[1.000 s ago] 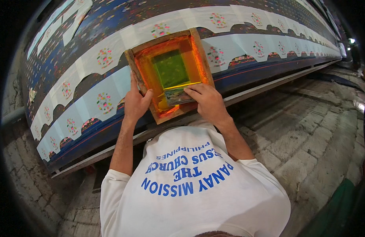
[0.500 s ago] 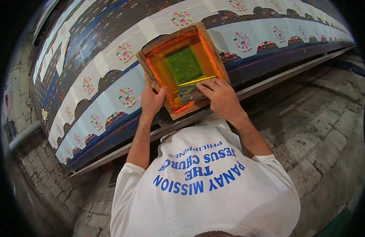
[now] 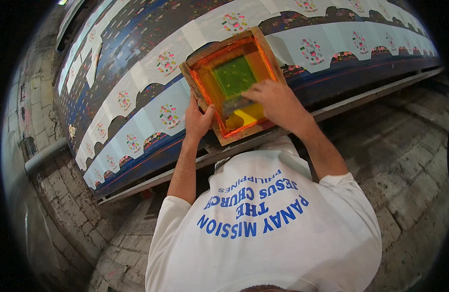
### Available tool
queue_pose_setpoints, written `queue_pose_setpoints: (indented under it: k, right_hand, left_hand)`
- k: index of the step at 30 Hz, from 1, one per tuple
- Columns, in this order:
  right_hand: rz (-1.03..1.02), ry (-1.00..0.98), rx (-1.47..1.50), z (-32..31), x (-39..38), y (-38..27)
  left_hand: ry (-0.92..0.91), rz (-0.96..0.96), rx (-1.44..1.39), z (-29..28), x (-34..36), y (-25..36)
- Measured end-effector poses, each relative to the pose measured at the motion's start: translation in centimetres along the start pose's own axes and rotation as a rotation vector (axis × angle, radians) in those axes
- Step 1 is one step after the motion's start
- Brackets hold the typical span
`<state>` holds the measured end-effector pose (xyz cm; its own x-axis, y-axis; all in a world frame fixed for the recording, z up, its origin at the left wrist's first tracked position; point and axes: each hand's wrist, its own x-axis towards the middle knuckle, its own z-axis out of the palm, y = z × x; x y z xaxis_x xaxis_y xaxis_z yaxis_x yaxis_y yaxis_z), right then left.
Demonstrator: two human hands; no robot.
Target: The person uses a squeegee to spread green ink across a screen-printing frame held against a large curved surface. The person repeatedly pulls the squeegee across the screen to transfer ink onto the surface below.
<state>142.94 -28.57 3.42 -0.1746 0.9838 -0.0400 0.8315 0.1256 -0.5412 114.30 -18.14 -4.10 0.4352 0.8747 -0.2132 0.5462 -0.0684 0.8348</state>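
A wooden screen-printing frame (image 3: 265, 50), orange inside with a green square and yellow patches in its mesh, lies over white printed panels on a long table. My left hand (image 3: 198, 119) grips the frame's left side, thumb near the rim. Inside the frame, my right hand (image 3: 275, 100) holds a dark flat squeegee (image 3: 233, 105) with its fingers closed on it; fingers and blade are blurred by motion. Beside the frame, cloth panels (image 3: 181, 104) with scalloped edges bear small pink, green and yellow designs.
Rows of similar panels (image 3: 347, 51) stretch left and right along the dark speckled table (image 3: 115, 61). A metal rail (image 3: 356, 101) runs along its near edge. A grey pipe (image 3: 45, 155) is at left, above a worn block floor (image 3: 404, 170). My white shirt fills the bottom.
The view has shifted, so the frame appears further right. My right hand and squeegee have moved up within the frame, uncovering yellow mesh at the near end. My left hand keeps its grip.
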Motion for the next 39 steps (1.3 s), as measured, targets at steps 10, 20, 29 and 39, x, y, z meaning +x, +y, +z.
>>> queue_pose_setpoints:
  k: [10,20,29,39]
  right_hand:
    - [-0.041,0.019,-0.129,-0.3,10.9,2.3]
    - [-0.246,-0.021,-0.076,1.9,-1.0,-0.7]
    - [-0.128,0.115,-0.184,-0.2,5.8,2.5]
    - [0.061,-0.053,-0.107,-1.1,7.7,2.9]
  left_hand:
    - [-0.067,-0.074,-0.004,-1.2,-0.2,1.2]
    - [-0.097,-0.136,-0.046,-1.3,-0.4,1.5]
    - [-0.172,-0.163,0.092,-2.6,-0.4,2.4]
    - [-0.119,-0.027,0.136,-1.5,0.0,0.3]
